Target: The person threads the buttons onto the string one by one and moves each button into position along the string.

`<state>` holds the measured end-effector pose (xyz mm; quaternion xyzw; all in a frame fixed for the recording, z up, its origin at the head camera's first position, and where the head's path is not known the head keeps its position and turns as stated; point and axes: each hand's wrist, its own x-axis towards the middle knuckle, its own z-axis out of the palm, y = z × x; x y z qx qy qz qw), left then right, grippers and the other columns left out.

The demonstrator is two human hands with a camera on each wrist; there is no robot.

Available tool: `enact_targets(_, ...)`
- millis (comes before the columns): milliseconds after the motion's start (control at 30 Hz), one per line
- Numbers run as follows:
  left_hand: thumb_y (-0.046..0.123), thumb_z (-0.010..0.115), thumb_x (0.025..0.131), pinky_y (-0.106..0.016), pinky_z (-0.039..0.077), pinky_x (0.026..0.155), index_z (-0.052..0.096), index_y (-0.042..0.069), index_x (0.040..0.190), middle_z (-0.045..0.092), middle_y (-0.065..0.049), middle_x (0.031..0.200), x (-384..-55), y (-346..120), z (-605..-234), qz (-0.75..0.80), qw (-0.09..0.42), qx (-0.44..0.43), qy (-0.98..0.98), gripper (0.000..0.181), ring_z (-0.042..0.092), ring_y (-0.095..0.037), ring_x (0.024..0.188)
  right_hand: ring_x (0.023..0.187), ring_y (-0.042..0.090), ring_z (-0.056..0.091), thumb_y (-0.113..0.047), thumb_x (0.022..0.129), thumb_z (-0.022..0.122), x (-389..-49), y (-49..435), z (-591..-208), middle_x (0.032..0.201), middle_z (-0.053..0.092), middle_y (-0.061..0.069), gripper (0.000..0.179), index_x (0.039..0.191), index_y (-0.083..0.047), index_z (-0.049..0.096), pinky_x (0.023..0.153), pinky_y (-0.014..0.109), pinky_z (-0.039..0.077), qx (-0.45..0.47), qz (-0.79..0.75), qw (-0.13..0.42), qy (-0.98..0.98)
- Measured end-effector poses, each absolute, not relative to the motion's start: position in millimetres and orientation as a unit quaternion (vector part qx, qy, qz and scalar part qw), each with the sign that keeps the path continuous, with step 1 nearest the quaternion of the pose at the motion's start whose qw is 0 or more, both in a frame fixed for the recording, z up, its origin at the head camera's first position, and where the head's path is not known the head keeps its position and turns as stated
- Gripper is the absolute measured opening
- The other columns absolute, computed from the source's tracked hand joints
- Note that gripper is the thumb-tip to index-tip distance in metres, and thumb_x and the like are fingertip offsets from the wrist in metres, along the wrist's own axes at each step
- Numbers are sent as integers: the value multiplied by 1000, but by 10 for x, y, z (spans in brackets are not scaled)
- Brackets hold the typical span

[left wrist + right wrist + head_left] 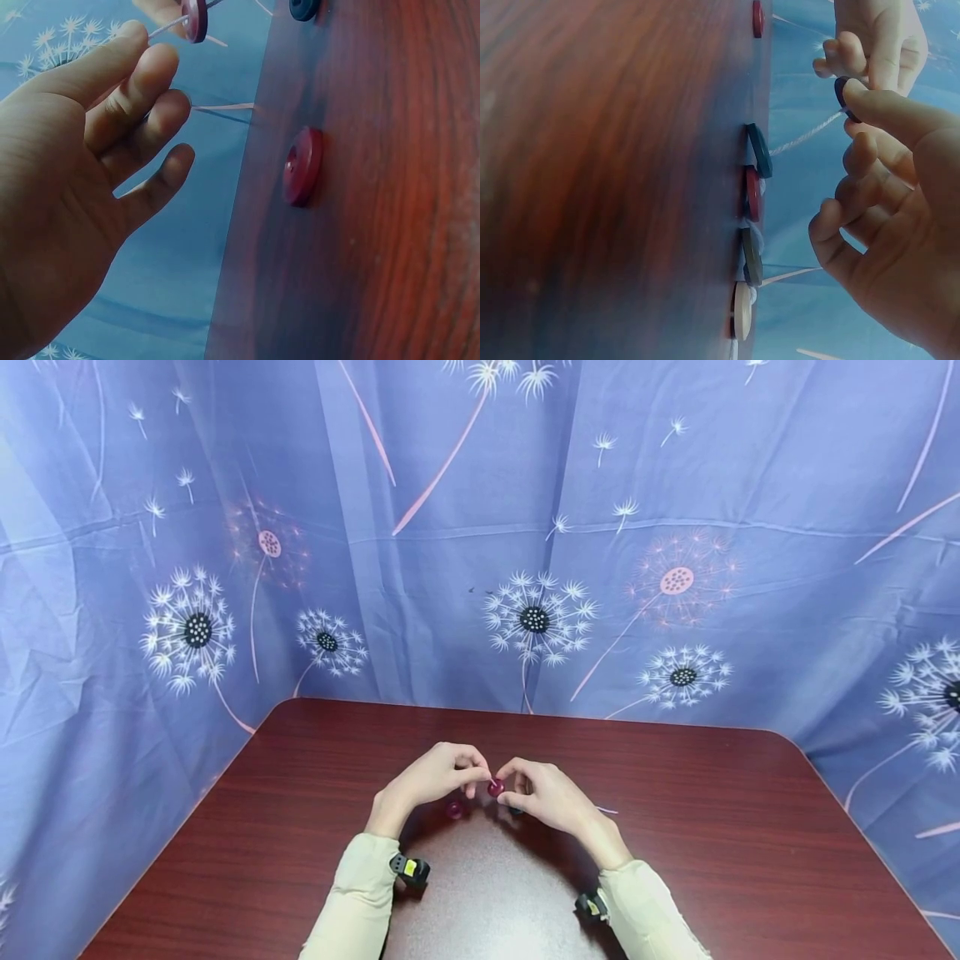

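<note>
Above the middle of the table, my left hand pinches a white string between thumb and fingertips. The string runs through a dark red button, which my right hand pinches by its rim. In the right wrist view the string sags from this button to a teal button on the table. Behind that, a red button, a dark green button and a cream button stand in a row along the string. A loose red button lies below my left hand.
The reddish-brown wooden table has rounded far corners. A blue curtain with dandelion prints hangs behind it and on the left. A piece of string shows to the right of my right hand.
</note>
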<state>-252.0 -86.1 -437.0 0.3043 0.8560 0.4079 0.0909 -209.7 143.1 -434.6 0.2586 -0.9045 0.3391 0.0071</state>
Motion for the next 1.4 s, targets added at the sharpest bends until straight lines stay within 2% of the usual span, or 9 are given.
enact_targets(300,34,65,96,-22,41,59,70,19,96,63,7,60,-2531,-886,-4379,406,92,299,858,16,56,-21,60,56,1,49,-24,88,75,-2106,1458,-4375,67,57,-11,22,109,-21,68,56,22,43,259,340,-12,-904)
enact_targets(567,32,64,97,-22,46,72,69,17,97,62,6,59,-2530,-899,-4371,409,90,305,855,16,66,-35,69,55,1,49,-21,88,75,-2108,1474,-4378,65,57,-10,22,109,-19,68,55,22,42,262,342,-26,-902)
enact_targets(733,32,64,97,-20,42,62,68,22,95,62,7,59,-2532,-908,-4374,411,91,300,856,11,63,-37,66,55,0,48,-22,88,75,-2102,1482,-4381,64,57,-11,21,108,-19,69,55,22,42,264,336,-35,-904)
enact_targets(800,32,65,97,-20,40,58,68,23,94,62,7,59,-2534,-910,-4376,409,89,300,857,10,60,-31,61,55,1,48,-22,87,75,-2101,1485,-4385,64,57,-11,21,107,-20,69,55,22,42,263,334,-38,-904)
enact_targets(967,33,65,96,-20,38,55,68,23,94,62,7,58,-2537,-915,-4381,405,86,299,859,10,48,-8,54,56,0,48,-20,87,74,-2103,1488,-4392,64,58,-11,20,106,-19,69,55,22,42,264,332,-46,-905)
enact_targets(1033,33,65,96,-20,38,55,68,23,94,62,6,58,-2538,-917,-4382,404,85,299,860,11,46,-4,53,56,-1,48,-19,86,74,-2105,1487,-4393,63,59,-11,20,105,-18,69,56,21,41,266,329,-49,-905)
enact_targets(1400,34,64,97,-22,42,61,69,17,98,66,-5,62,-2530,-921,-4363,404,90,296,861,18,58,-26,63,57,1,48,-17,84,76,-2112,1489,-4424,66,57,-11,18,101,-16,70,55,22,40,266,303,-54,-913)
